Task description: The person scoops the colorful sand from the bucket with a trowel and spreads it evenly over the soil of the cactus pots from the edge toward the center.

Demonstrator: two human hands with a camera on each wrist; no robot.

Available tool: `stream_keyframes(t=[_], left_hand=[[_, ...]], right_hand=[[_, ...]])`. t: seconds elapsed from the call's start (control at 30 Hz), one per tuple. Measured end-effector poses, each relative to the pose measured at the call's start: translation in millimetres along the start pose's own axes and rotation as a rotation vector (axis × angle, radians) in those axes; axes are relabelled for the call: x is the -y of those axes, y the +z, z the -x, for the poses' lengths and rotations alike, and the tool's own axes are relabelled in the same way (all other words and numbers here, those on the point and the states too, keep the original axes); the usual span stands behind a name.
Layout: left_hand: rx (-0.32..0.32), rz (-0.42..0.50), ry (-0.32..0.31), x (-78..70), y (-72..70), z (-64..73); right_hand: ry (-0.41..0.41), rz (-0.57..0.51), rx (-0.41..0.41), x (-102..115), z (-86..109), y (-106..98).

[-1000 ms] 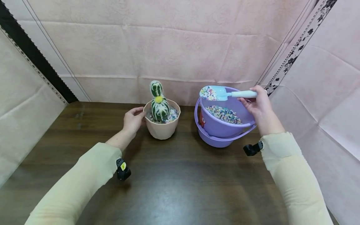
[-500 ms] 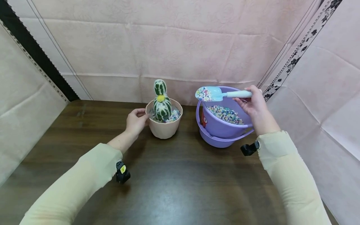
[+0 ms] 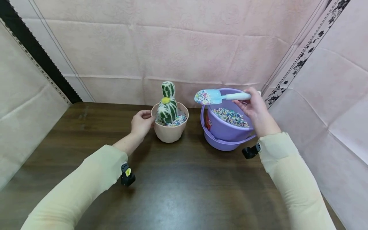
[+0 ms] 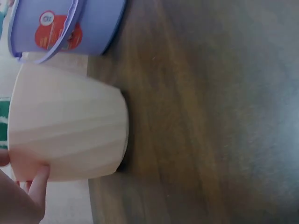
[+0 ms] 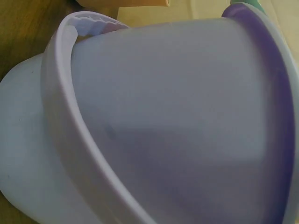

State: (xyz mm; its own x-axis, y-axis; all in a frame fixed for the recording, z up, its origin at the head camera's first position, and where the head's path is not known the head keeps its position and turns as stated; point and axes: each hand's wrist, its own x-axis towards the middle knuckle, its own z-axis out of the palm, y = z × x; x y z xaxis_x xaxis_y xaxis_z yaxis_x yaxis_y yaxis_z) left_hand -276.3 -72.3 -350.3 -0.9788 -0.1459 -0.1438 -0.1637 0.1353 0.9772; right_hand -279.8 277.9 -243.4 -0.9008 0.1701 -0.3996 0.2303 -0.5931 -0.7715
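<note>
In the head view, my left hand (image 3: pixel 141 124) pinches the left rim of a beige flowerpot (image 3: pixel 169 134). A striped green cactus (image 3: pixel 167 112) with a yellow flower stands in the pot, leaning slightly, with colourful pebbles (image 3: pixel 180 120) at its base. The left wrist view shows my thumb (image 4: pixel 39 186) against the pot's outer wall. My right hand (image 3: pixel 254 110) grips the handle of a light blue toy shovel (image 3: pixel 216 96). Its blade carries pastel pebbles and is held level over the left rim of a purple bucket (image 3: pixel 227 133). Only the bucket's outside fills the right wrist view.
Inside the bucket lies a heap of small coloured pebbles (image 3: pixel 231 117). Its purple carrying handle (image 3: pixel 203 118) hangs down around the outside. The dark wooden table (image 3: pixel 172 182) stretches in front, and pale cloth walls (image 3: pixel 184 57) enclose the back and sides.
My right hand has moved the loaded shovel left, toward the pot. The pot and my left hand have shifted slightly right, and the cactus now leans a little more.
</note>
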Motion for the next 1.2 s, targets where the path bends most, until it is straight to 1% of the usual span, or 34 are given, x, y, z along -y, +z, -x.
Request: stream_keyframes(t=[0.13, 0.33, 0.5, 0.6, 0.8, 1.03, 1.2], left_hand=[[0.012, 0.025, 0.005, 2.7, 0.1, -1.4], [0.037, 0.052, 0.021, 4.4, -4.2, -11.3], [0.003, 0.061, 0.004, 2.5, -6.1, -13.0], [0.003, 0.056, -0.012, 0.8, -5.5, -11.1], [0.045, 0.045, -0.02, -1.2, -4.5, -12.2], [0.108, 0.002, -0.02, -3.7, -9.5, -19.2], [0.127, 0.008, -0.025, -5.2, -10.7, -21.7]], right_hand=[[-0.005, 0.024, 0.019, -4, -1.6, 3], [-0.008, 0.054, 0.019, -11, -4.1, 9], [-0.006, 0.068, 0.01, -13, -3.8, 11], [-0.003, 0.068, 0.006, -13, -3.1, 10], [-0.027, 0.075, 0.011, -16, -3.3, 12], [-0.056, 0.154, 0.016, -23, -4.8, 20], [-0.07, 0.158, 0.013, -25, -4.3, 26]])
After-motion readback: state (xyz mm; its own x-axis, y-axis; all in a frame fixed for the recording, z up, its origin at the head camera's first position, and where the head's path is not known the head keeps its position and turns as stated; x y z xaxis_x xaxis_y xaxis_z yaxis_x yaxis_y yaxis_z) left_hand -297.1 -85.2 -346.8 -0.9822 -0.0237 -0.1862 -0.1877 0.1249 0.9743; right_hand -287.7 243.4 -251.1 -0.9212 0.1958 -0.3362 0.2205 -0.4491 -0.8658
